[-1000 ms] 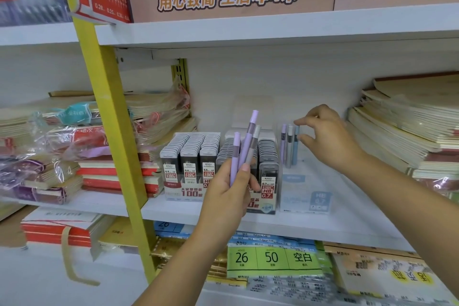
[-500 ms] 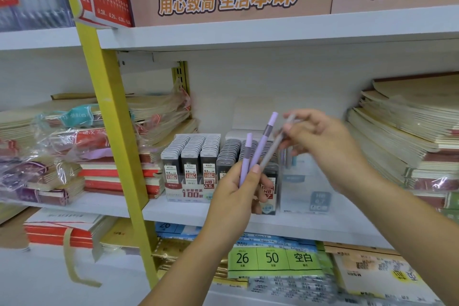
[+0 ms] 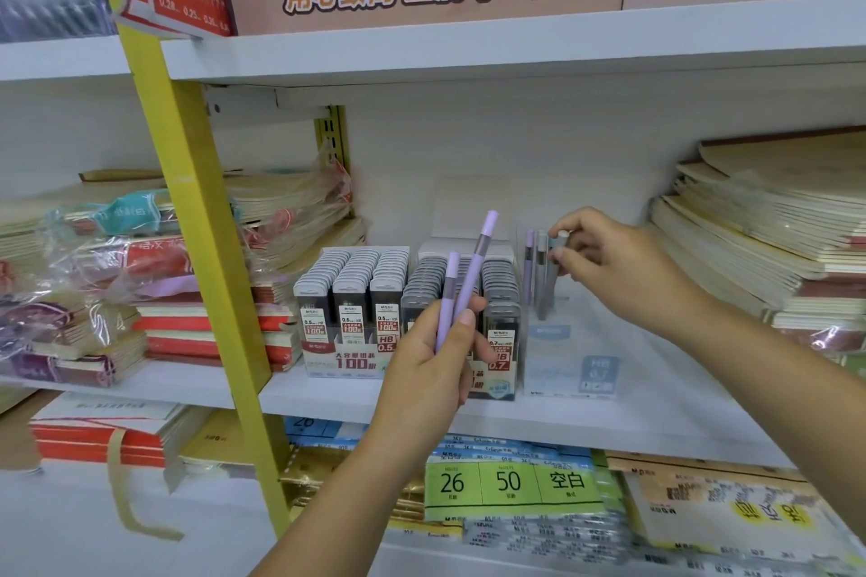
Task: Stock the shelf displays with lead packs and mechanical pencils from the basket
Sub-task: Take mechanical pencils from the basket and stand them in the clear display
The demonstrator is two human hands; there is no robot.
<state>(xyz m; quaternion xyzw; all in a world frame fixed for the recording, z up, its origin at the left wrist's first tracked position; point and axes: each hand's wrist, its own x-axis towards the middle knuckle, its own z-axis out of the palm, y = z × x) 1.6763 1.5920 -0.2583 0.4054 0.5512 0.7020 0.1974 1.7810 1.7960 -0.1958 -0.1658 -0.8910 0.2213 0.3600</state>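
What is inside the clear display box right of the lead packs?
The clear display box holds three standing mechanical pencils: a purple pencil, two grey pencils. The right hand pinches the rightmost one's top and hides the corner behind it.

open lane: bare shelf (image 3: 656, 403) right of centre, between clear pencil holder (image 3: 569, 365) and notebook stack (image 3: 759, 248) at far right. tall gap above lead pack boxes (image 3: 351, 295) up to upper shelf (image 3: 468, 47). blocked: yellow post (image 3: 206, 248) left of centre. left hand (image 3: 436, 370) with two purple pencils (image 3: 471, 283) covers the boxes' front; right hand (image 3: 618, 262), pinching a grey pencil (image 3: 553, 283), sits over the holder.
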